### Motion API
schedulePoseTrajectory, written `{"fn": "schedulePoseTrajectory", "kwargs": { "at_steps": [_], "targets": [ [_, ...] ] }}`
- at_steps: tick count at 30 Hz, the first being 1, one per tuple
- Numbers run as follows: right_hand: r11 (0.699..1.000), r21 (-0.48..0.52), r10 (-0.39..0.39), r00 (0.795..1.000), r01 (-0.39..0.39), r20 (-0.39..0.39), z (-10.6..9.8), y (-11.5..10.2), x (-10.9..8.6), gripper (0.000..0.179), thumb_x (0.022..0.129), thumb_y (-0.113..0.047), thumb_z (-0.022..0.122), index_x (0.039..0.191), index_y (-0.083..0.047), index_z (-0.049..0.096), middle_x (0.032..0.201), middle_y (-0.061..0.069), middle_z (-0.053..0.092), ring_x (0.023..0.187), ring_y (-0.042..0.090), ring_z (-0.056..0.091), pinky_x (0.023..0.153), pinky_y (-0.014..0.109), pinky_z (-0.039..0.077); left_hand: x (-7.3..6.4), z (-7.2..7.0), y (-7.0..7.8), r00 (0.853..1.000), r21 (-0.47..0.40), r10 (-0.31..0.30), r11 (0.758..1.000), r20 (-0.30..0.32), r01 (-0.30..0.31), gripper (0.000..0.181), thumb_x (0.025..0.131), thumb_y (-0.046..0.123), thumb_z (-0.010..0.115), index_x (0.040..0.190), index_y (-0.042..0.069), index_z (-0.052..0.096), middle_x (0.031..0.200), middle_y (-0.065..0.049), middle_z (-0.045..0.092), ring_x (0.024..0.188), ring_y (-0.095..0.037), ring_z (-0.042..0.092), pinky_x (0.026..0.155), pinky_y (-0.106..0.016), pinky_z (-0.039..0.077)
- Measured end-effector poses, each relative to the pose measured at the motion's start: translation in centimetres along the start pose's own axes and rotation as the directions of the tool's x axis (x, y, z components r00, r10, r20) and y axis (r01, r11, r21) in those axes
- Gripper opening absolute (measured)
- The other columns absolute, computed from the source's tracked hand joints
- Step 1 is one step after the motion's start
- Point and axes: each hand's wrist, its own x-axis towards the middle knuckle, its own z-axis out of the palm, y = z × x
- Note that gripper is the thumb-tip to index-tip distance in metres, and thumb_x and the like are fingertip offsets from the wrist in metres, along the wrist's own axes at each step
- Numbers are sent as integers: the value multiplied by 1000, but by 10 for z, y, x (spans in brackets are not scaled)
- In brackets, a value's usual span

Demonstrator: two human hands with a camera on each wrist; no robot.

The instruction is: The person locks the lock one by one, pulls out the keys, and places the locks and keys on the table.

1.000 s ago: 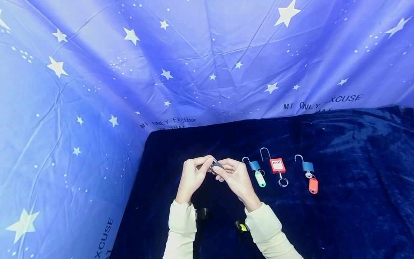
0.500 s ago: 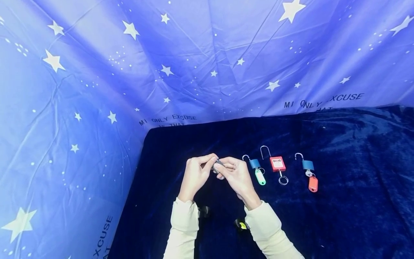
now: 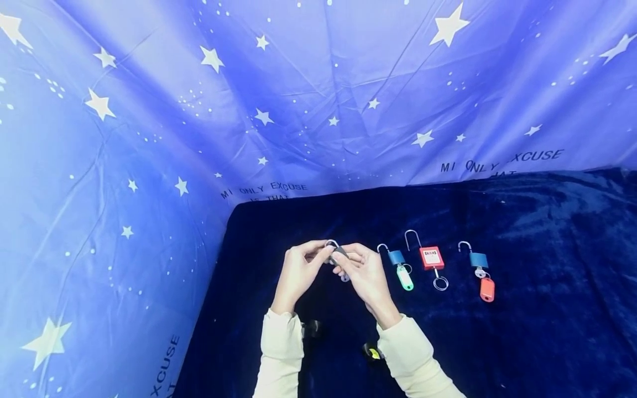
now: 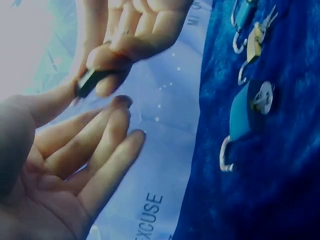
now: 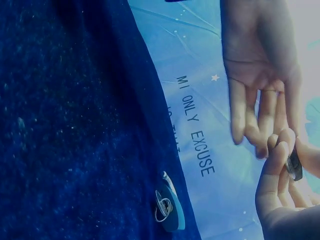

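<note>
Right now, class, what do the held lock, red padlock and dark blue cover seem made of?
Held lock: dark body, material unclear; loop probably metal, being silvery. Red padlock: body perhaps smooth plastic, evenly coloured; shackle probably polished metal, silvery. Dark blue cover: velvety fabric, from its patchy sheen.

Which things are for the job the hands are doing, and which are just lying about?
In the job:
left hand
right hand
small dark thing, maybe a lock, held by both

Just lying there, untouched:
red lock
green-tagged blue lock
orange-tagged blue lock
</note>
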Motion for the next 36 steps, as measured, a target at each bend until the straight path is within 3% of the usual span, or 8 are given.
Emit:
{"fn": "schedulePoseTrajectory", "kwargs": {
  "at_steps": [4, 6, 10, 14, 19, 22, 28, 36],
  "targets": [
    [1000, -6, 10, 1000, -10, -3, 1, 4, -2, 21, 93, -14, 71, 105, 2, 67, 90, 19, 74, 65, 16, 70, 60, 27, 58, -3, -3, -7, 1000, -39, 3, 999, 3, -3, 21, 94, 27, 69, 98, 9, 79, 83, 0, 75, 78, -10, 72, 76, -25, 59],
    [1000, -1, 13, 1000, -13, 13, 2, 5, -3, 21, 93, -14, 70, 105, 2, 66, 92, 20, 74, 67, 18, 71, 62, 27, 58, -4, -4, -10, 1000, -104, 0, 995, -2, 0, 18, 92, 24, 72, 96, 9, 79, 86, -2, 76, 81, -11, 71, 79, -26, 59],
    [1000, -11, 14, 997, -13, 82, 2, 6, -5, 27, 93, -19, 71, 111, 1, 65, 98, 24, 73, 78, 28, 74, 64, 29, 58, -5, -6, -11, 998, -265, -48, 964, -36, 36, 16, 90, 20, 74, 93, 5, 79, 88, -9, 75, 81, -14, 71, 80, -29, 60],
    [998, -49, 34, 989, -27, 141, 1, 6, -5, 34, 92, -21, 72, 119, -2, 64, 106, 25, 72, 91, 35, 73, 69, 31, 59, -4, -8, -11, 991, -336, -114, 938, -68, 85, 20, 91, 20, 74, 97, 1, 78, 89, -13, 76, 77, -16, 73, 81, -30, 61],
    [997, -49, 60, 988, -53, 144, -1, 5, -3, 33, 92, -14, 71, 118, 6, 64, 102, 21, 74, 87, 27, 75, 74, 32, 62, -3, -13, -12, 979, -379, -168, 918, -112, 114, 21, 90, 18, 74, 97, -2, 77, 87, -18, 76, 74, -18, 74, 86, -34, 59],
    [998, -43, 57, 985, -50, 164, -1, 5, -1, 27, 94, -10, 68, 111, 10, 66, 97, 23, 74, 80, 21, 75, 73, 32, 62, -2, -16, -13, 976, -414, -173, 904, -131, 105, 20, 90, 15, 74, 94, -4, 76, 85, -20, 75, 70, -18, 74, 81, -38, 61],
    [998, -45, 49, 979, -41, 198, -1, 5, 0, 23, 94, -8, 67, 104, 13, 69, 89, 25, 73, 71, 13, 72, 69, 27, 62, -1, -16, -9, 983, -470, -163, 877, -89, 102, 23, 92, 11, 71, 97, -11, 73, 89, -24, 74, 68, -15, 73, 71, -35, 63],
    [998, -57, 29, 979, -18, 199, 0, 3, 1, 21, 92, -6, 69, 100, 13, 69, 88, 26, 73, 70, 14, 72, 70, 29, 62, 0, -17, -7, 991, -469, -133, 875, -4, 115, 23, 92, 12, 71, 105, -7, 72, 98, -24, 73, 76, -14, 73, 77, -35, 62]
  ]
}}
